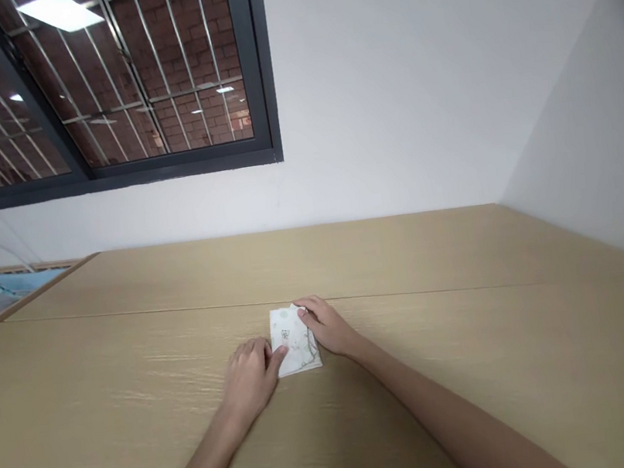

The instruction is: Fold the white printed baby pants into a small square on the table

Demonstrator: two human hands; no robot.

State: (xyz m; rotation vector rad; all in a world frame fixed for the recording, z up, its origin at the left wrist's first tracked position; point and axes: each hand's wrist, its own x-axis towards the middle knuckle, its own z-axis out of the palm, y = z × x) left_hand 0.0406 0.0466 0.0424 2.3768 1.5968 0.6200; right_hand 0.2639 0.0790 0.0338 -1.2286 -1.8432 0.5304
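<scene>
1. Two hands pin a small folded cloth (294, 340) flat on the tabletop (111, 420): left hand (250, 378) loosely curled, thumb pressing the near-left edge; right hand (327, 326) flat, fingers on the far edge.
2. Risk, as I judge it: the soft layers could spring open or slide on the smooth wood-grain surface if either press eases.
3. The cloth is white, faintly printed, roughly square.

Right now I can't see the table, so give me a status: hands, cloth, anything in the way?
Left hand and right hand both pressing on the folded cloth. Cloth flat on the table. Nothing near it.
</scene>
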